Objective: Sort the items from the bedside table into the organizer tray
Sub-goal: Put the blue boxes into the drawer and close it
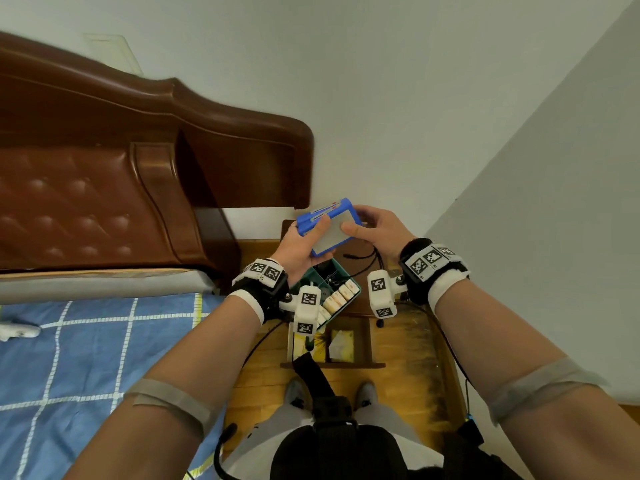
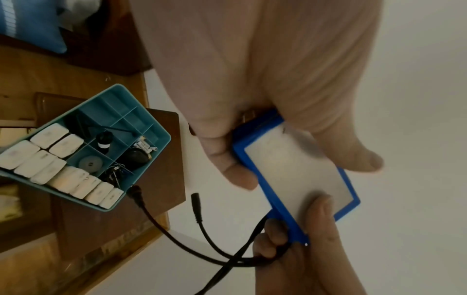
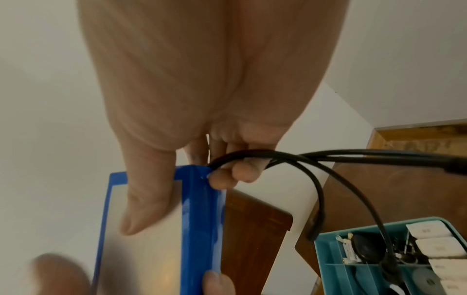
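Currently, a blue box with a pale grey face [image 1: 328, 226] is held in the air by both hands, above the bedside table [image 1: 360, 306] and above the far end of the organizer tray [image 1: 356, 289]. The left hand [image 1: 300, 244] is curled round the near-left end of the box: in the left wrist view the thumb [image 2: 353, 151] is laid across the grey face [image 2: 298, 173] and the fingers [image 2: 222, 159] are wrapped under the blue edge. The right hand [image 1: 375, 227] pinches the opposite end: in the right wrist view the thumb [image 3: 146, 199] is pressed on the grey face [image 3: 141, 259], while the other fingers [image 3: 227, 177] are curled behind the blue side [image 3: 199, 229].

Black cables [image 3: 328, 157] emerge at the corner of the box beside the curled right fingers. They are draped down from that hand towards the tray; in the left wrist view two plug ends [image 2: 196, 207] are seen hanging free, one just beside the tray's corner.

The teal tray [image 2: 141, 93] rests on the dark wooden table top, directly below the left wrist. One long side is filled with a row of white rounded blocks [image 2: 50, 159]. The inner compartments hold a small black bottle with a white band [image 2: 103, 140], a grey disc [image 2: 90, 163], a black rounded object [image 2: 134, 157], and a bundle of keys [image 2: 117, 172].

A bed with a blue checked sheet [image 1: 86, 358] and a brown headboard [image 1: 104, 168] is located to the left.
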{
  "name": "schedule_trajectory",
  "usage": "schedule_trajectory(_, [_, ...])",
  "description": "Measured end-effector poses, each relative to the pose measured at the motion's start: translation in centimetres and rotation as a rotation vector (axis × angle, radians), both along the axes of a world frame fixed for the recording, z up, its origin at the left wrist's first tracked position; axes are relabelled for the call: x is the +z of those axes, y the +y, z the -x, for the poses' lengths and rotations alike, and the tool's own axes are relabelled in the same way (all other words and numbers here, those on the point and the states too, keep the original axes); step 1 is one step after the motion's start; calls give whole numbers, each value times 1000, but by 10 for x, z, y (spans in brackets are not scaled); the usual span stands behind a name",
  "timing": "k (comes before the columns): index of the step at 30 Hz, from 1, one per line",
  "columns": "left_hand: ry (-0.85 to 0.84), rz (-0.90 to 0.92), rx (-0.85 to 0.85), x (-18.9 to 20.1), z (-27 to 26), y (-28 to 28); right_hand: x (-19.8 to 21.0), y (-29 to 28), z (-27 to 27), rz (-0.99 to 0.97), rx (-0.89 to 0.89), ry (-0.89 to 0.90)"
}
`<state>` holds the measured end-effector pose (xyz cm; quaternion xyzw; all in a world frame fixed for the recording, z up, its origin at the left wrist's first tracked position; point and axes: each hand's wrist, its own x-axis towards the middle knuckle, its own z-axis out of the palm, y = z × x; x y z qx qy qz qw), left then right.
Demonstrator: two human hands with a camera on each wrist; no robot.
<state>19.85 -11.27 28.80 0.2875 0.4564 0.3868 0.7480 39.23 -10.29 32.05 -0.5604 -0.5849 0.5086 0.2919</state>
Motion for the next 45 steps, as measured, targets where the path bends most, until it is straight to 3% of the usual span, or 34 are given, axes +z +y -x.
schedule_trajectory(6, [63, -37, 88, -27, -13, -7, -8, -12, -16, 46, 45, -90])
schedule_trajectory(10, [39, 33, 72, -39, -31, -20, -21, -29, -34, 173, 55, -254])
schedule_trajectory(12, [1, 112, 130, -43, -44, -26, -34, -39, -43, 221, 39, -254])
schedule_trajectory(15, [7, 218, 157, -47, -60, -32, -50, -53, -52, 192, -63, -106])
schedule_trajectory(19, [155, 287, 78, -49, -74, -44, -57, -59, -64, 209, -207, 42])
schedule_trajectory(25, [254, 120, 70, -38, -114, -67, -50, -63, -98, 304, -289, 265])
schedule_trajectory(29, [282, 18, -93, -36, -132, -78, -42, -65, -112, 254, -299, 359])
schedule_trajectory(34, [188, 42, -32, -45, -158, -98, -44, -74, -121, 216, -201, 265])
schedule_trajectory(37, [198, 52, -3, -44, -156, -103, -58, -84, -125, 246, -33, 194])
schedule_trajectory(40, [267, 51, -1, -44, -154, -106, -67, -95, -123, 271, 125, 72])
schedule_trajectory(45, [376, 154, -115, -50, -147, -103, -80, -95, -111, 320, 195, -36])
